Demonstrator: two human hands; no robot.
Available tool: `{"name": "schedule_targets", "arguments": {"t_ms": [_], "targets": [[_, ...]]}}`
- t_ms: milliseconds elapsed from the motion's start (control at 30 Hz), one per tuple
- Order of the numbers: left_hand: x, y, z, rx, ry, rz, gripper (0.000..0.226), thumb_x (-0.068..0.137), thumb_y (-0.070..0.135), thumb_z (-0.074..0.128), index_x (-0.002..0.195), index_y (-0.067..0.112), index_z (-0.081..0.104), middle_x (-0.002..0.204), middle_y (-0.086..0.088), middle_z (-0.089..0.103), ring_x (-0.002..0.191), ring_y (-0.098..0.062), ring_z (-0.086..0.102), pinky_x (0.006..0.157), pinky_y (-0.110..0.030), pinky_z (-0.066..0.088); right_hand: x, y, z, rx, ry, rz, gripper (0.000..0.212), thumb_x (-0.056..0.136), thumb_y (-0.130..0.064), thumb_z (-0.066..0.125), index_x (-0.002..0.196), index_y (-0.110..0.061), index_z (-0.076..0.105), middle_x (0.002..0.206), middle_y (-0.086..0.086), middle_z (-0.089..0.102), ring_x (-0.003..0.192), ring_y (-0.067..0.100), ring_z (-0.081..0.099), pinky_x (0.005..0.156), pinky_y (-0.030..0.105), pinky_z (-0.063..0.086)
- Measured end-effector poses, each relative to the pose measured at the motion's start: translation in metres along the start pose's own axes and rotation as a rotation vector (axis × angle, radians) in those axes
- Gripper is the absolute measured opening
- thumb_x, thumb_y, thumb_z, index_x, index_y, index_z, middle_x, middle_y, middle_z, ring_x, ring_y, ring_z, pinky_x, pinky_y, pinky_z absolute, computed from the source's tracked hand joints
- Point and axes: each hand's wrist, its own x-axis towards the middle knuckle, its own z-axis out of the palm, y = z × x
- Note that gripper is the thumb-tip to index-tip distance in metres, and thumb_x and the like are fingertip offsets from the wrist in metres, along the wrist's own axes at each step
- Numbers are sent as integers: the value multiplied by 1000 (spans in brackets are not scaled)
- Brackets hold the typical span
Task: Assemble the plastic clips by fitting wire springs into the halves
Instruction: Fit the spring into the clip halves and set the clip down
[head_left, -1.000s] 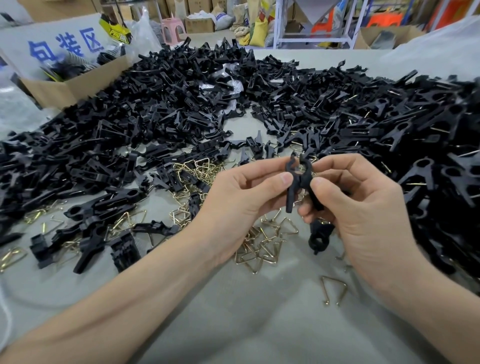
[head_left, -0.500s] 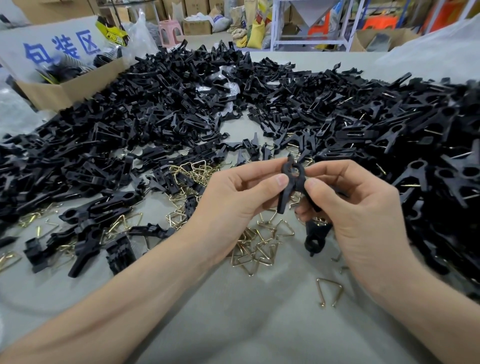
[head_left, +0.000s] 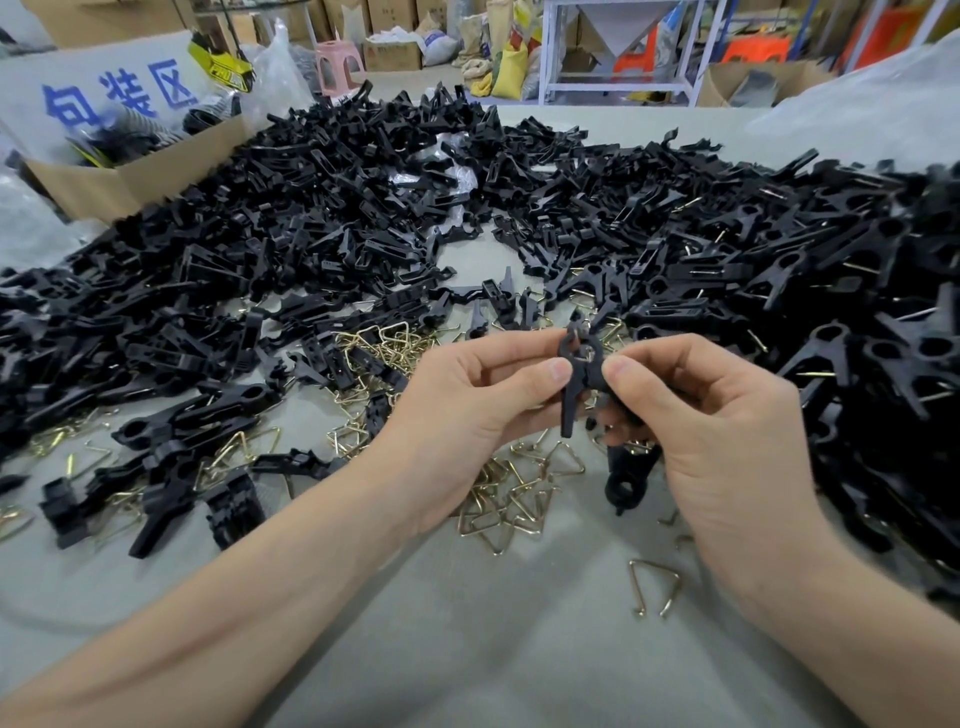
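A black plastic clip (head_left: 577, 371) stands upright between both hands, above the grey table (head_left: 467, 649). My left hand (head_left: 467, 410) pinches its left half with thumb and fingers. My right hand (head_left: 717, 415) pinches the right half, and a bit of wire shows at the clip's ring. A second black clip (head_left: 628, 478) hangs low from my right hand, partly hidden by the palm. Brass triangular wire springs (head_left: 514, 499) lie in a heap under my hands. One loose spring (head_left: 653, 587) lies near my right wrist.
Heaps of black clip halves (head_left: 322, 218) cover the far and left table; assembled clips (head_left: 857, 332) pile up on the right. A cardboard box (head_left: 130, 176) with a printed sign stands far left. Shelving, sacks and a pink stool stand beyond the table.
Both hands have held the clip in much the same place, turning it slightly. My view has shifted a little, so the piles sit lower in the frame.
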Motion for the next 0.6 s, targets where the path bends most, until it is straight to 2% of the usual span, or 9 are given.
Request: {"name": "schedule_targets", "arguments": {"t_ms": [133, 300, 600], "targets": [[-2, -1, 3, -36, 17, 11, 28, 80, 3, 62, 107, 4, 68, 92, -7, 75, 81, -14, 71, 71, -25, 57, 1, 1, 0, 26, 48, 29, 8, 81, -15, 70, 74, -13, 72, 67, 5, 69, 59, 10, 60, 56, 17, 50], [-1, 1, 3, -53, 41, 34, 24, 88, -4, 56, 108, 3, 67, 95, -10, 75, 84, -17, 71, 75, -28, 58, 2, 1, -1, 1, 58, -2, 5, 81, -17, 71, 76, -16, 72, 71, 6, 70, 62, 13, 60, 60, 22, 51], [-2, -3, 0, 31, 11, 83, 26, 86, -4, 60, 103, 13, 70, 95, -5, 75, 88, -14, 71, 78, -25, 56, 3, 3, -1, -89, -8, -70, 8, 81, -14, 72, 74, -18, 71, 68, -2, 68, 61, 4, 58, 60, 15, 46]]}}
